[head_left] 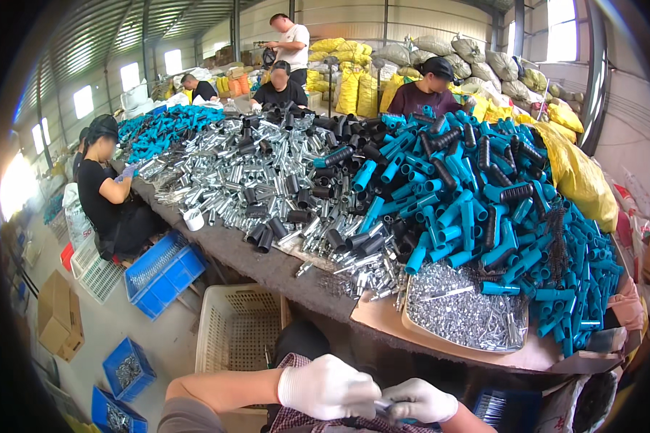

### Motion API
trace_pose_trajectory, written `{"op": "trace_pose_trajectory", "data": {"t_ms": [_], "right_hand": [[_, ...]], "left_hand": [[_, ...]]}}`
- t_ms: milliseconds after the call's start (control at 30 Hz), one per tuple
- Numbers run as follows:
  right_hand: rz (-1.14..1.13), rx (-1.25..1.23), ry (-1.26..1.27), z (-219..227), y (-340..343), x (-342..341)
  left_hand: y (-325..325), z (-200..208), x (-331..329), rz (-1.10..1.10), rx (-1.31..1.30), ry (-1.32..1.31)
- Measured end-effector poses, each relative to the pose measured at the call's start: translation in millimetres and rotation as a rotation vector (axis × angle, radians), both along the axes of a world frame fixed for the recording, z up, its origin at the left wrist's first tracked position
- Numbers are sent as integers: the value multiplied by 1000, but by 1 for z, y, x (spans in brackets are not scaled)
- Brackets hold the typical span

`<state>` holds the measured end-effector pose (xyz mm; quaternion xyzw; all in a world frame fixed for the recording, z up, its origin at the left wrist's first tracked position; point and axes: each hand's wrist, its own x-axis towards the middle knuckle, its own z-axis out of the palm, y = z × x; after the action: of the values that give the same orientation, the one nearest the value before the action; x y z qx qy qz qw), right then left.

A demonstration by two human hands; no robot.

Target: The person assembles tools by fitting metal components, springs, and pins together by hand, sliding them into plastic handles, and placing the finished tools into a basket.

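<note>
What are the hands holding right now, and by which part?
Both hands, left hand and right hand, close together on a small dark part between them; the gloves hide exactly where they grip it.

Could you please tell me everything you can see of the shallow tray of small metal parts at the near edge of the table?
The shallow tray is a flat, tan, cardboard-looking container with a low rim, lying level on a cardboard sheet at the table's near edge. It is filled with small shiny silver metal parts. The pile of teal plastic handles spills against its far side, and one teal handle lies across the parts. No hand touches it.
</note>
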<state>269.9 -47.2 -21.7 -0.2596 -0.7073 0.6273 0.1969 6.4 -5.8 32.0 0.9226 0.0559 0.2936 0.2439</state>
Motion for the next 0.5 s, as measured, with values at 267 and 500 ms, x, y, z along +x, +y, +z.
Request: {"op": "trace_pose_trajectory", "data": {"t_ms": [267,500], "right_hand": [[-558,12,258,17,-12,-18],[-1278,-205,1203,-39,1,33]], "left_hand": [[11,-13,10,126,-469,-182],[-9,-67,-31,179,-177,-7]]}}
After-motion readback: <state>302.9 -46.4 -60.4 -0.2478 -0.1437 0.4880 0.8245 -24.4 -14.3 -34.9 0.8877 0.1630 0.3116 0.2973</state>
